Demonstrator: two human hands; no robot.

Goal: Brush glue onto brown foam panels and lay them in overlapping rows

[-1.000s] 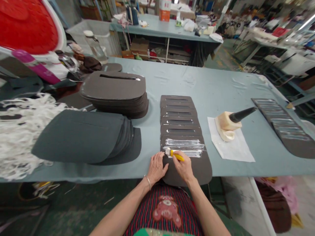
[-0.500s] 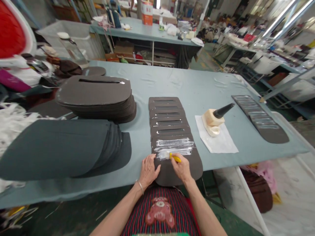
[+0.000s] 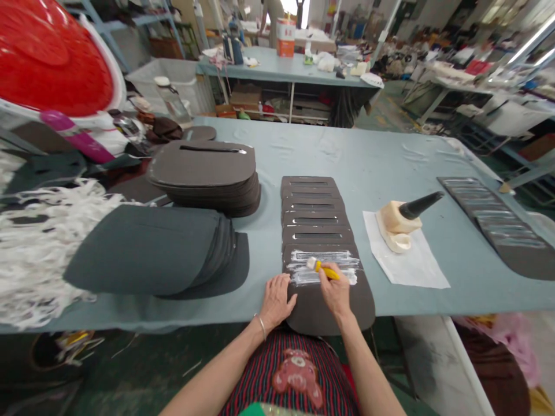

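Note:
My right hand (image 3: pixel 337 294) is closed round a small yellow-handled brush (image 3: pixel 323 268) whose white tip rests on the white glue streaks around the slot of the nearest dark grey panel (image 3: pixel 333 306). My left hand (image 3: pixel 277 300) lies flat with fingers spread on that panel's left edge. The panel is the front one of an overlapped row of slotted dark panels (image 3: pixel 313 211) running away from me on the pale blue table (image 3: pixel 355 156).
A cream glue pot with a black cone nozzle (image 3: pixel 401 218) lies on white paper (image 3: pixel 411 263) to the right. A second glued panel row (image 3: pixel 498 225) lies far right. Stacks of dark pieces (image 3: pixel 203 176) (image 3: pixel 147 248) and white shredded strips (image 3: pixel 39 242) fill the left.
The brush has moved right and a little farther from me along the glue streaks. My left hand stays on the panel's left edge. The camera view has shifted.

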